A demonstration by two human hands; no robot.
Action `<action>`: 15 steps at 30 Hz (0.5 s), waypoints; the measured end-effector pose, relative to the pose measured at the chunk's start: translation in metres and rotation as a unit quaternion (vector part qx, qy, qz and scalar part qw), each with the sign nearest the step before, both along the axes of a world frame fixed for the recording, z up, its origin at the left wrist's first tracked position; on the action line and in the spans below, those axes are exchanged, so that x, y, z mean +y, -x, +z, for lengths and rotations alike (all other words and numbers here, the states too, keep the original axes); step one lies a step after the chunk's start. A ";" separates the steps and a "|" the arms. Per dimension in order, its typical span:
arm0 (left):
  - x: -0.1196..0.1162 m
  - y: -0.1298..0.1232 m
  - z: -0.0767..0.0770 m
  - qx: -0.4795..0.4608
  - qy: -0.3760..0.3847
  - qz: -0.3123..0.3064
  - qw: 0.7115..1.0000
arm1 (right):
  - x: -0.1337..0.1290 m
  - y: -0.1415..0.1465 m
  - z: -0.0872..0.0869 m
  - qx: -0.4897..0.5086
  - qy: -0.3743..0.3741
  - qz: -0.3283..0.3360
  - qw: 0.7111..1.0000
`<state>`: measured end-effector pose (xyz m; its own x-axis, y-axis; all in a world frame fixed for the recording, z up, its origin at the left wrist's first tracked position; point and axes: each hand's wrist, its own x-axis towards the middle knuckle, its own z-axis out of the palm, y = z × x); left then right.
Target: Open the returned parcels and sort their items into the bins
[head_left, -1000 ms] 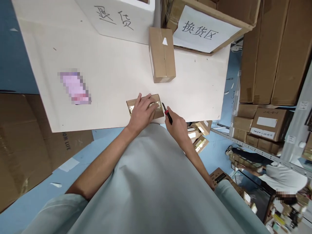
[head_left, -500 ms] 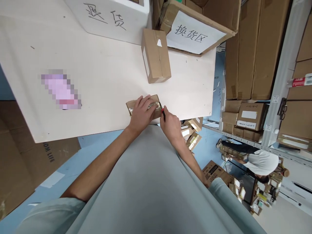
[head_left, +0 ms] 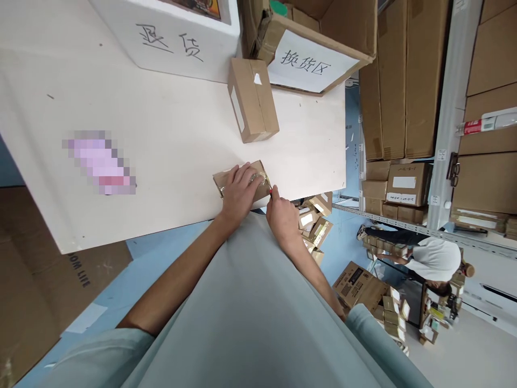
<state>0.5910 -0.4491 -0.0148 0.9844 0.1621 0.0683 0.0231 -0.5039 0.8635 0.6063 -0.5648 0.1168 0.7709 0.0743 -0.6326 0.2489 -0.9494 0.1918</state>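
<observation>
A small cardboard box [head_left: 263, 171] with shiny clear tape lies near the front edge of the white table. My left hand [head_left: 238, 195] presses over its top, fingers bent across the tape, and holds it down. At the box's right end, my right hand [head_left: 283, 216] is closed around a small red-and-black utility knife [head_left: 271, 192]. The knife's tip meets the taped end; most of its handle is hidden in my fingers. Behind them stands a larger closed carton [head_left: 254, 102] with a white label on its side.
A white bin [head_left: 186, 40] and an open carton [head_left: 315, 59] with handwritten signs stand along the back. A blurred pink object [head_left: 100, 164] lies at left. Beyond the table's right edge are loose boxes [head_left: 317, 229], shelving and a person [head_left: 434, 258] bent over.
The camera view has shifted slightly. My right hand has moved a little along the box's right end, with less of the knife showing. My left hand stays on the box.
</observation>
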 end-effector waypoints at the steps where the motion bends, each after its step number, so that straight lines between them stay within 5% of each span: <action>1: 0.000 0.000 -0.001 0.000 0.000 0.001 1.000 | -0.001 0.001 0.001 0.002 -0.001 -0.002 1.000; 7: 0.000 0.001 -0.002 -0.003 0.009 -0.003 1.000 | 0.002 -0.001 0.005 -0.007 -0.023 -0.012 1.000; 15: -0.002 0.001 -0.002 -0.013 -0.040 -0.008 0.999 | 0.016 -0.012 -0.013 -0.032 -0.030 0.000 0.999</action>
